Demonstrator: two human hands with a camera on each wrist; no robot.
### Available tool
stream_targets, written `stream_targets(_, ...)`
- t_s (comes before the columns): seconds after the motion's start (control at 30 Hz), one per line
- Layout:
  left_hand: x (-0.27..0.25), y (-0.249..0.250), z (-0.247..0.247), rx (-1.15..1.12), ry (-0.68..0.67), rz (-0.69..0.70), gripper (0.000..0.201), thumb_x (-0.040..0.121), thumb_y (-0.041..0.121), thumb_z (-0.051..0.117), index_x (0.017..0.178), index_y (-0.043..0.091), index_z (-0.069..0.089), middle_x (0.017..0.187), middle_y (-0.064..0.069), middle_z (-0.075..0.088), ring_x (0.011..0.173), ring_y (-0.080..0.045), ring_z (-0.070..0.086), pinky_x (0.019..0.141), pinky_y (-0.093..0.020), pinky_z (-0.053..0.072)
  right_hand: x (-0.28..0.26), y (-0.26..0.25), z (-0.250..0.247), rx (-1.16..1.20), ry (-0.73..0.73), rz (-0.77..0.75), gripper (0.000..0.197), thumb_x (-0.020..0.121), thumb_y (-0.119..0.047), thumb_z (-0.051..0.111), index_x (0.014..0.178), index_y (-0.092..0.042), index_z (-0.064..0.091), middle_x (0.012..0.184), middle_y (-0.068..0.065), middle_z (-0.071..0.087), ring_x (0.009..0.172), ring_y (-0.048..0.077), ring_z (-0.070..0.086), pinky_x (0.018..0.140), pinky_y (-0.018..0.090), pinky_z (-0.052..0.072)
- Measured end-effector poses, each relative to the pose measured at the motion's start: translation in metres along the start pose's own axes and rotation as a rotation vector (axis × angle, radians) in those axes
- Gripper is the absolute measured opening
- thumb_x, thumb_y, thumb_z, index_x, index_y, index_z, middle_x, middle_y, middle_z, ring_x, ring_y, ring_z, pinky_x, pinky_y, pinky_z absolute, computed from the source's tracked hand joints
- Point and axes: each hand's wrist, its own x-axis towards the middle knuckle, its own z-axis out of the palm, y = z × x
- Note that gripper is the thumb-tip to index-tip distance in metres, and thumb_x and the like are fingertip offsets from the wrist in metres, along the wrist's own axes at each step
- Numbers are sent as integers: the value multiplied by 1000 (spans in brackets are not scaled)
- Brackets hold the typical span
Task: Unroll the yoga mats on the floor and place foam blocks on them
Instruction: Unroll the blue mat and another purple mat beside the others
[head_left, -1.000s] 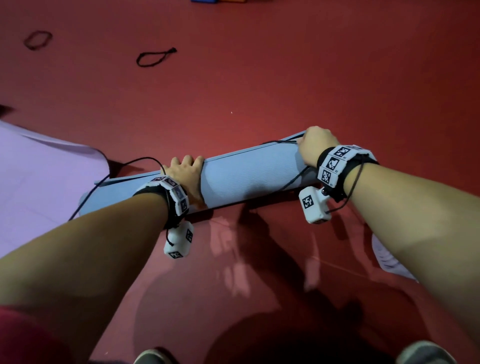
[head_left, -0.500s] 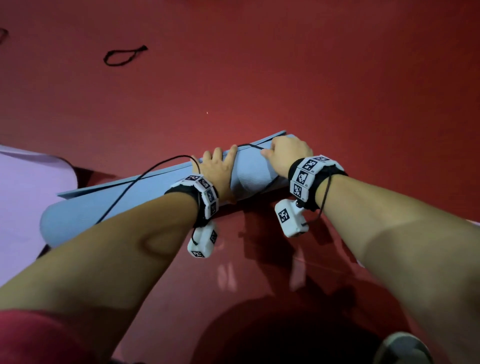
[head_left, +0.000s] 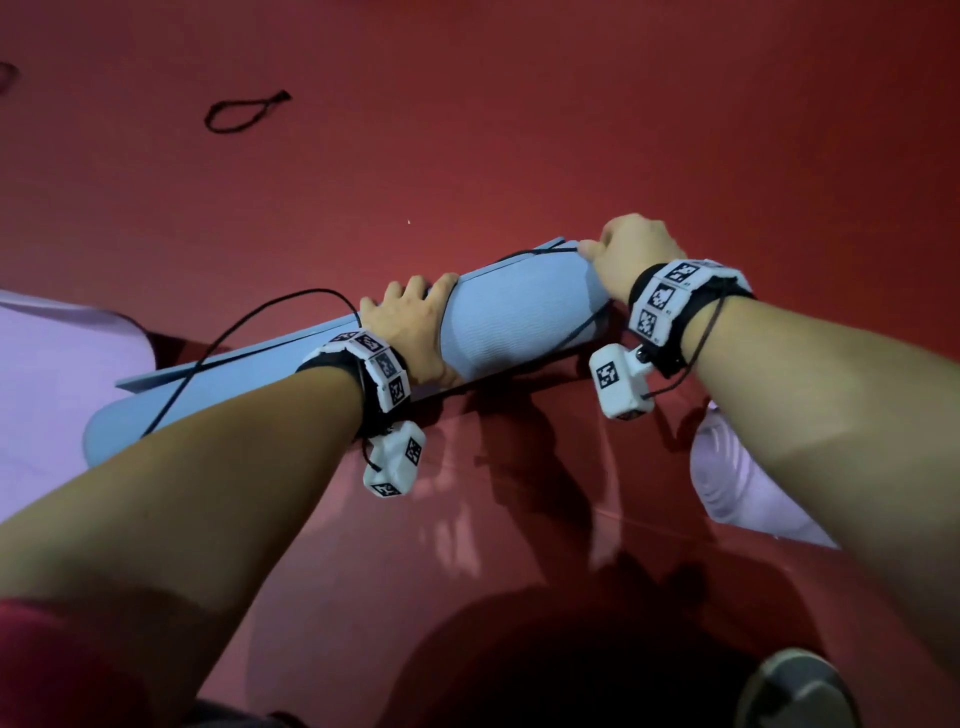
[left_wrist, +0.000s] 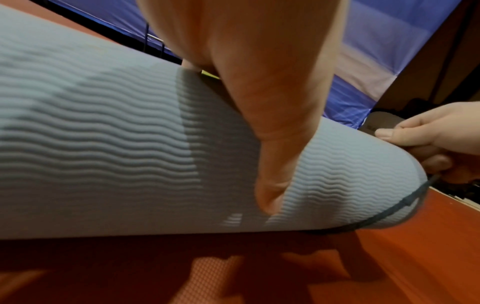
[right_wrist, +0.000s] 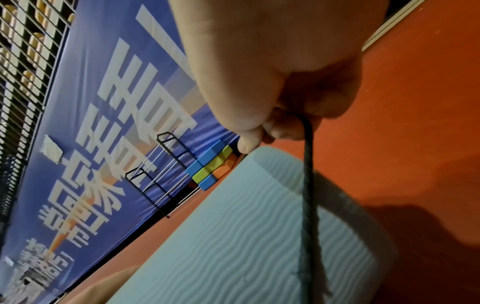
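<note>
A rolled blue yoga mat (head_left: 514, 322) lies across the red floor. My left hand (head_left: 415, 327) grips the roll near its middle, fingers over the top and thumb (left_wrist: 270, 191) pressed on the near side. At the roll's right end my right hand (head_left: 618, 249) pinches a black cord (head_left: 579, 327) that loops round that end; the cord (right_wrist: 309, 185) runs taut from the fingers down over the mat (right_wrist: 246, 236). A second loose cord (head_left: 249, 322) lies over the left part of the roll. Blue, green and orange foam blocks (right_wrist: 213, 164) are stacked far off by a banner.
An unrolled purple mat (head_left: 47, 395) lies at the left, touching the roll's left end. A rolled purple mat (head_left: 727, 483) lies under my right forearm. Black cord loops (head_left: 244, 109) lie on the floor further out. A wire rack (right_wrist: 161, 176) stands beside the blocks. A shoe (head_left: 795, 691) shows bottom right.
My hands have spread apart along the roll. The right hand now holds the cord at the very end of the mat, and the loop sits nearer that end.
</note>
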Motion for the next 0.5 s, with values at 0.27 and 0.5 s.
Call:
stream_targets(0.27,-5,-2,-11,1,-71,47,128,43,66,84,148,36,16,132,3,45,120,-28,45,93,-53,43,15,23,10,338,-36,259,37,96,-41,58,86,-6,64,74,9,62,79,31,60,74,34,48)
stream_targets(0.5,-2,-12,-26,-64,-75,57,128,42,63,87,148,37,18,131,3,46,121,-28,45,95,-55,43,22,29,6,563,-170,361,27,95,-44,55,87,-18,61,87,5,62,83,27,61,83,40,55)
